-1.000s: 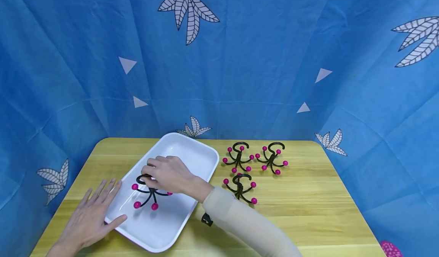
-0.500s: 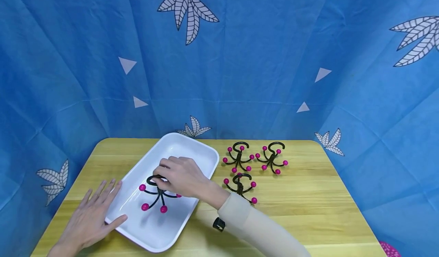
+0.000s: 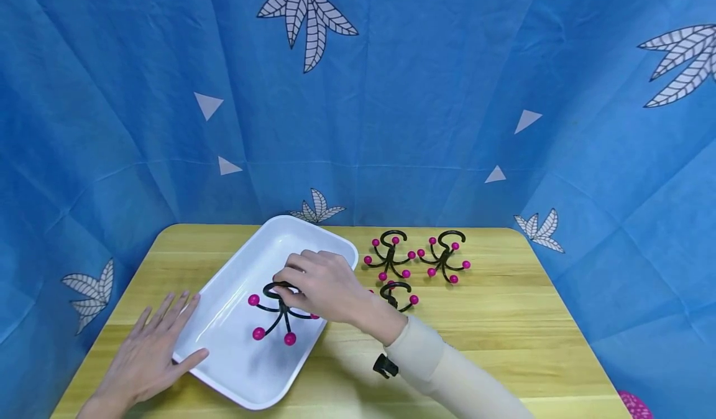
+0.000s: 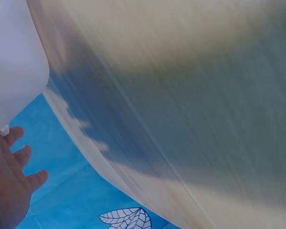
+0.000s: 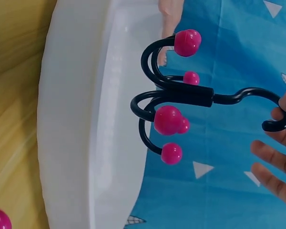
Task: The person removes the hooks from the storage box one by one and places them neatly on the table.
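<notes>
Pinched by its curved hook in my right hand (image 3: 330, 285) is a black multi-arm hanging hook (image 3: 283, 309) with pink balls on its arm tips. The hook is held above the white tray (image 3: 229, 369); a faint shadow falls on the tray floor below. In the right wrist view, thumb and index finger grip the end of the black hook (image 5: 195, 95), and the other fingers are spread. My left hand (image 3: 148, 357), fingers straight, rests at the tray's left edge. In the left wrist view that hand (image 4: 9, 186) touches the tray corner (image 4: 19, 62).
Right of the tray, three similar hooks stand on the wooden table (image 3: 492, 344): one back left (image 3: 390, 257), one back right (image 3: 444, 258), one nearer (image 3: 393, 302), partly hidden by my right arm. A blue patterned cloth (image 3: 436, 96) encloses the table's back and sides.
My right hand has moved rightward over the tray with the pinched hook. Its forearm covers more of the nearest hook on the table. The left hand has stayed in place.
</notes>
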Motion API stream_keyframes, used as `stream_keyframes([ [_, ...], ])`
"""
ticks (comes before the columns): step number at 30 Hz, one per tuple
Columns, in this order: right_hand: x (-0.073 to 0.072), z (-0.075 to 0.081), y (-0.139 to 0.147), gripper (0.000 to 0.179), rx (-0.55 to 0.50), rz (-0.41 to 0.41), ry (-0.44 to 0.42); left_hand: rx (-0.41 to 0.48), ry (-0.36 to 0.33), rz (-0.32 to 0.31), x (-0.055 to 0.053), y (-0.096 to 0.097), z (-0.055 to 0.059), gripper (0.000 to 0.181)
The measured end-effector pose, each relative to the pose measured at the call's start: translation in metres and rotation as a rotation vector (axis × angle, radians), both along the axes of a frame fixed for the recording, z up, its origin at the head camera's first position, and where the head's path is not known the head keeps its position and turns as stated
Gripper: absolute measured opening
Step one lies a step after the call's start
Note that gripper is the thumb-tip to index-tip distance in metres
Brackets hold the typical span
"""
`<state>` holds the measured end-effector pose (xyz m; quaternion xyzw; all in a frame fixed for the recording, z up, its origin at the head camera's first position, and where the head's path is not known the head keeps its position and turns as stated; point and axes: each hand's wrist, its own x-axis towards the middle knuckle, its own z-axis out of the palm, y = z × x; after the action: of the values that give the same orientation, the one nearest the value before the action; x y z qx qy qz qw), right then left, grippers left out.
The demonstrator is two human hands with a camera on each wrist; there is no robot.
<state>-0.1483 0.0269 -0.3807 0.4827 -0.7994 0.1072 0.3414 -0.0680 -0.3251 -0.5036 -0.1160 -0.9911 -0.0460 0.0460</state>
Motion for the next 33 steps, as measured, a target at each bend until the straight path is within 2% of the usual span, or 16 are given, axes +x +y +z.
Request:
stream_keyframes([
  [8, 0.008, 0.008, 0.022, 0.013, -0.014, 0.004, 0.009, -0.010, 0.054, -0.028, -0.002, -0.003, -0.001, 0.105],
  [18, 0.023, 0.011, 0.056, 0.014, -0.035, 0.033, -0.024, 0.002, 0.057, -0.042, -0.002, -0.004, -0.001, 0.103],
  [28, 0.033, 0.021, 0.094, 0.018, -0.138, 0.100, -0.064, 0.013, 0.051, -0.038, -0.001, -0.003, -0.001, 0.103],
  [33, 0.033, 0.027, 0.116, 0.008, -0.157, 0.086, -0.075, 0.015, 0.024, -0.029, -0.001, -0.004, 0.000, 0.104],
])
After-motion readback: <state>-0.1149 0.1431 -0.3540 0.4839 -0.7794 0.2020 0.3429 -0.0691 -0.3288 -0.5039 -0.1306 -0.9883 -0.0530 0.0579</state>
